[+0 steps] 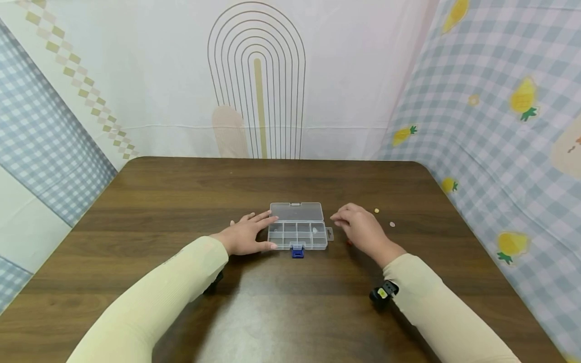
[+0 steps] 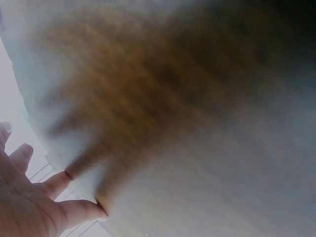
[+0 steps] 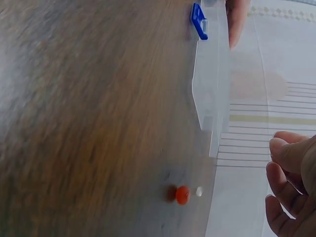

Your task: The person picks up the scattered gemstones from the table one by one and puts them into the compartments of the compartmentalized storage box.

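Observation:
A clear plastic compartment box (image 1: 297,236) with a blue latch (image 1: 297,252) lies with its lid (image 1: 296,212) folded back. My left hand (image 1: 247,235) has its fingers spread, their tips at the box's left side. Right of the box hovers my right hand (image 1: 360,228); its fingers curl and the thumb and index fingertips come together. I cannot tell whether something small is between them. A red bead (image 3: 182,195) sits on the table below this hand. One small whitish piece (image 1: 315,230) lies in a right-hand compartment.
Beyond my right hand, a small yellow bead (image 1: 376,210) and a pale pink one (image 1: 392,224) rest on the brown wooden table (image 1: 190,191). A hanging tab (image 1: 330,233) juts from the box's right end. Patterned cloths (image 1: 345,80) hang around the table.

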Motion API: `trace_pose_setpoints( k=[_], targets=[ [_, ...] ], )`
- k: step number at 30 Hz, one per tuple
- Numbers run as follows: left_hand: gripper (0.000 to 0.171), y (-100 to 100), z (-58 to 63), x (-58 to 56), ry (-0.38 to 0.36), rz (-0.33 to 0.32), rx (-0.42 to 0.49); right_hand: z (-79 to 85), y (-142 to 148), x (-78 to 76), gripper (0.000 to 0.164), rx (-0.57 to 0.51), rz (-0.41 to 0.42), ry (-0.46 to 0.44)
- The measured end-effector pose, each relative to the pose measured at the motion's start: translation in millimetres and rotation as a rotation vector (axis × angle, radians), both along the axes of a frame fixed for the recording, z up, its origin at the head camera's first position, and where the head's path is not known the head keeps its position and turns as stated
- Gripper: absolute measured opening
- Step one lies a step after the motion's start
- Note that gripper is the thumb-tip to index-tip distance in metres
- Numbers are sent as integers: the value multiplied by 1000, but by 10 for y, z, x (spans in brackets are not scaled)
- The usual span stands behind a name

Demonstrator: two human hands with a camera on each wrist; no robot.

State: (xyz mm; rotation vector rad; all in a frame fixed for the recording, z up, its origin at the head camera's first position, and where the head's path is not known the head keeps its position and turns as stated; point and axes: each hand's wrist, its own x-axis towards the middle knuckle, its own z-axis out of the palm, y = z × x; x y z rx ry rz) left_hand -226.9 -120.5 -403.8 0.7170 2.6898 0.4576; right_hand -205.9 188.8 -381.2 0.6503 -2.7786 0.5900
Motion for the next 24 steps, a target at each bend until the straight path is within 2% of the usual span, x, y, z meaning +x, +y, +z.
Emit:
trace_pose_setpoints(
  k=[24],
  targets=[
    [80,21,23,14,-1,13,2,-30,-441,-115,15,7,82,-55]
  ],
)
